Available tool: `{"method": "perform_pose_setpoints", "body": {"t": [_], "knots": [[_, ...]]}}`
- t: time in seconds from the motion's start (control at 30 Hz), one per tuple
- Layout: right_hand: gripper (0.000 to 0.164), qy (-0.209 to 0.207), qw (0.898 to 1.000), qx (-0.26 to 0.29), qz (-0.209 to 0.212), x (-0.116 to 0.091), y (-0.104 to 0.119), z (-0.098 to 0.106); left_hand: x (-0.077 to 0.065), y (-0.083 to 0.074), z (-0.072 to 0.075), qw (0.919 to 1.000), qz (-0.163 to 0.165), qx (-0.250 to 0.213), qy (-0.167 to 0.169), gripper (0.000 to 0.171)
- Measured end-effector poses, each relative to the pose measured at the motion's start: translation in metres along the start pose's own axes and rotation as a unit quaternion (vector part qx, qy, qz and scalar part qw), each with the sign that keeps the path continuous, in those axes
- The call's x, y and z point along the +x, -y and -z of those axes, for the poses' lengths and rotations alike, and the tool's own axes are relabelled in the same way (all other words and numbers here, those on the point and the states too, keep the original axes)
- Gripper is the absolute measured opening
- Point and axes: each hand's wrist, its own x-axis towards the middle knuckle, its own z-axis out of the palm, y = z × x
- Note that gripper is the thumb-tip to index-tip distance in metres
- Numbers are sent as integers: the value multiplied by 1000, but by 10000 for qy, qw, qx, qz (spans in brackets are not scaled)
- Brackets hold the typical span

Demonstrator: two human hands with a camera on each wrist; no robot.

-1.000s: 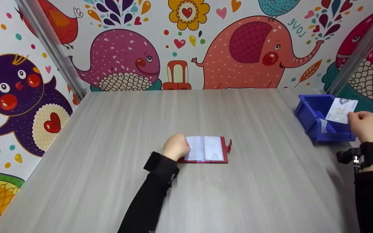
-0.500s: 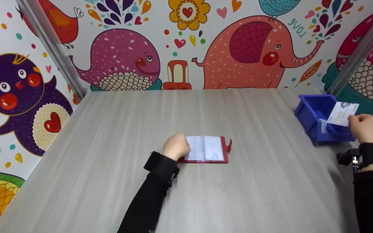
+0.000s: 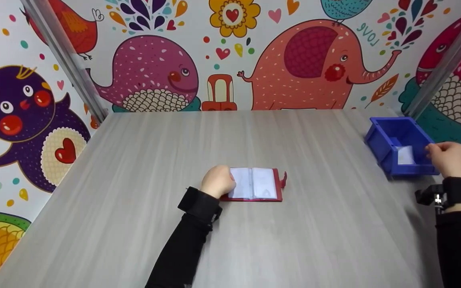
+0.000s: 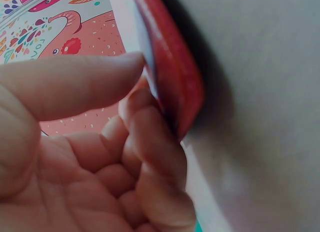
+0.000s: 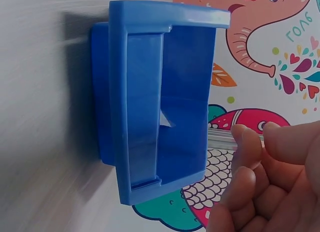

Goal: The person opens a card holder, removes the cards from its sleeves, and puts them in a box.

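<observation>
A red card holder [image 3: 278, 186] lies spread open on the table, with whitish sleeves inside and a small strap at its right side. My left hand [image 3: 217, 181] pinches its left edge; in the left wrist view the thumb and fingers meet at the red cover [image 4: 175, 67]. At the right stands a blue bin [image 3: 383, 154] with a white card [image 3: 405, 155] inside. Only a white corner of a card [image 5: 165, 120] shows in the right wrist view. My right hand [image 3: 454, 160] hovers beside the bin's right rim, fingers loosely bent, thumb and index apart, holding nothing.
The grey wood-grain table [image 3: 314, 240] runs back to a wall [image 3: 222, 40] printed with cartoon animals. Metal posts [image 3: 64, 60] stand at the back left and back right corners. The bin sits near the table's right side.
My right hand has let go of the white VIP card, which dropped into the blue bin. The left hand and the card holder have stayed in place.
</observation>
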Motion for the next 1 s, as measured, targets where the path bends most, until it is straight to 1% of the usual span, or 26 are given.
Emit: {"method": "perform_pose_setpoints", "body": {"t": [0.13, 0.3, 0.53, 0.67, 0.73, 0.83, 1.0], "knots": [[56, 4, 10000, 22, 68, -1, 1, 1, 0, 0, 0, 10000, -5, 6, -12, 18], [61, 101, 9998, 135, 97, -4, 8, 2, 0, -1, 0, 10000, 55, -38, 4, 19], [66, 218, 9991, 240, 279, -11, 24, 2, 2, 0, -1, 9999, 76, -63, 26, 10], [68, 220, 9975, 224, 628, -15, 32, -1, 1, 0, -1, 10000, 59, -75, 19, 13], [67, 211, 9956, 199, 891, -17, 34, -1, 1, 0, -1, 10000, 34, -67, -5, 16], [68, 313, 9918, 234, 1216, -20, 39, -1, 0, 0, -1, 10000, 14, -63, -12, 19], [68, 446, 9865, 286, 1547, -25, 49, -1, 0, 1, -1, 10000, -9, -88, -27, 21]]}}
